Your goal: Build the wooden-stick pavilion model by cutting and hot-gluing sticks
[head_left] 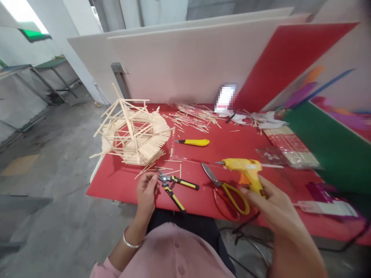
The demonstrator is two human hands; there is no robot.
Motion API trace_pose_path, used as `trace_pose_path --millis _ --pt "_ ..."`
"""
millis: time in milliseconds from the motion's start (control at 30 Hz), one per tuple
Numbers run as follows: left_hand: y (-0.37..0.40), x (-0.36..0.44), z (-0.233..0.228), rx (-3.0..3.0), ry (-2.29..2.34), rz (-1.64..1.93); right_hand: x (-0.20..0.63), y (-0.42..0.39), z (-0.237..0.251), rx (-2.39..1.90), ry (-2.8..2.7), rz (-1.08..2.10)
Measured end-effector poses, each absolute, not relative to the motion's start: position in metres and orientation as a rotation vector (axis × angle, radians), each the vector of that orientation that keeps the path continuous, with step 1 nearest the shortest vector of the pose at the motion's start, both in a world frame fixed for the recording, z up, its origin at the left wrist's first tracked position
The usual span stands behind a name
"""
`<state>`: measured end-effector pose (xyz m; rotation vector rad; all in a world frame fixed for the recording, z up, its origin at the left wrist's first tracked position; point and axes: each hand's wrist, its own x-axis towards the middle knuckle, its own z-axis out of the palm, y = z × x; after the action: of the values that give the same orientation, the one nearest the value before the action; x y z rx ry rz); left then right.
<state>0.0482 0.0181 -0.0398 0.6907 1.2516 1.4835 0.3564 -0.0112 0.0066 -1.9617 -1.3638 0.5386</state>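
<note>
Glue gun (pixel 245 170) sits gripped in my right hand (pixel 272 206), so I'd keep its nozzle at nine o'clock, toward the stick model (pixel 133 133), while my left hand (pixel 146 191), fingers loosely curled, rests empty by the pliers (pixel 174 187).

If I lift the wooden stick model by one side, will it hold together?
Probably light: the stick model is thin sticks with open gaps. Likely fragile, since single sticks jut out unsupported. It leans, so it may tip when pushed.

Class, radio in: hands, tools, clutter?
Right hand grips glue gun. Left hand beside pliers, fingers curled. Scissors between hands; stick model beyond.
</note>
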Motion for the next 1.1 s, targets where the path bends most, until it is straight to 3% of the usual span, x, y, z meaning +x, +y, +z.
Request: trace_pose_path --millis 333,467,633,800,1100 --pt "0.001 0.054 -0.038 0.970 1.338 1.330 0.373 0.057 -0.037 -2.500 -1.580 0.347" --pt "-0.002 0.048 -0.040 0.997 1.368 1.333 0.367 0.065 -0.037 -2.522 -1.642 0.269" --pt "0.003 0.039 -0.044 0.883 1.421 1.376 0.337 0.047 -0.027 -2.346 -1.711 -0.077" --pt "0.010 0.039 -0.053 0.997 1.402 1.336 0.268 0.042 -0.023 -2.024 -2.116 0.387" --pt "0.007 0.023 -0.059 0.966 1.341 1.350 0.210 0.084 -0.021 -2.221 -2.277 0.424"
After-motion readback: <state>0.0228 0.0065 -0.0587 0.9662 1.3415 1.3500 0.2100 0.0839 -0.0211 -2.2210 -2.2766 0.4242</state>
